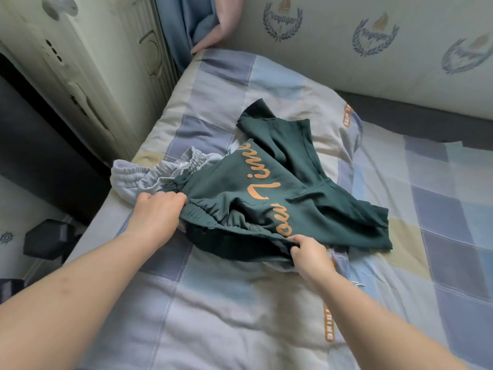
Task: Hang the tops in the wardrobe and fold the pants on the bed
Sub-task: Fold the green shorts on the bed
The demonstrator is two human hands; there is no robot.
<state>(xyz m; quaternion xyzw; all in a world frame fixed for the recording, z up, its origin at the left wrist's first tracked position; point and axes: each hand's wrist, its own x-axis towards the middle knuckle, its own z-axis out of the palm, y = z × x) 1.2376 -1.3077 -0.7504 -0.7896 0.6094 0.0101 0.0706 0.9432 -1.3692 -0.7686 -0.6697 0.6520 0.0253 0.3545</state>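
Dark green pants [288, 188] with orange script lettering lie crumpled in the middle of the bed [240, 316]. My left hand [157, 209] grips the elastic waistband at its left end. My right hand [309, 252] pinches the waistband at its right end, fingers curled into the fabric. Light grey pants [149, 174] with a gathered waistband lie partly under the green pair, to the left. No wardrobe interior or tops can be seen.
The bed carries a blue, beige and white checked quilt. A cream radiator [80, 76] and blue curtain [186, 20] stand at the left and back. A padded wall panel with crest prints [373, 36] runs along the far side. A dark box [48, 239] sits on the floor at left.
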